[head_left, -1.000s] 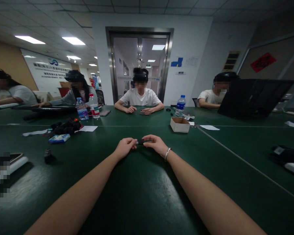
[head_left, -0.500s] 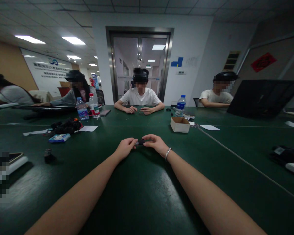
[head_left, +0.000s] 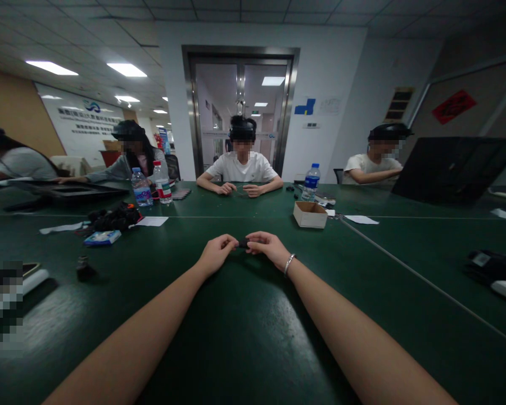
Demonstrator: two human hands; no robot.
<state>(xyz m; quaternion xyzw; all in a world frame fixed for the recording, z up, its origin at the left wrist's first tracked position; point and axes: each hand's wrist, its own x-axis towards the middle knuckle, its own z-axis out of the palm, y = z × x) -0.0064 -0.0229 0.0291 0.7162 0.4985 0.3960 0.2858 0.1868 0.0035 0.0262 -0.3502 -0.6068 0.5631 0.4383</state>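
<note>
A small, dark, stubby object (head_left: pixel 243 244) is held just above or against the green table (head_left: pixel 244 315); its exact kind is too small to make out. My left hand (head_left: pixel 217 254) pinches its left end between thumb and fingers. From the other side my right hand (head_left: pixel 266 246), with a silver bracelet (head_left: pixel 289 264) on the wrist, grips the right end. Fingertips cover much of the object, so only a short black stretch shows between the hands.
A small dark item with a metallic top (head_left: pixel 83 269) stands at left. An open cardboard box (head_left: pixel 310 215) and a water bottle (head_left: pixel 311 183) sit ahead right. Two bottles (head_left: pixel 152 188), tangled black gear (head_left: pixel 113 218) and a blue-white packet (head_left: pixel 102 238) lie ahead left. Several people sit around.
The object's lighter, silvery left part was visible before; now my left fingers cover it and only black shows. At far left, a co-worker's dark panel has shifted.
</note>
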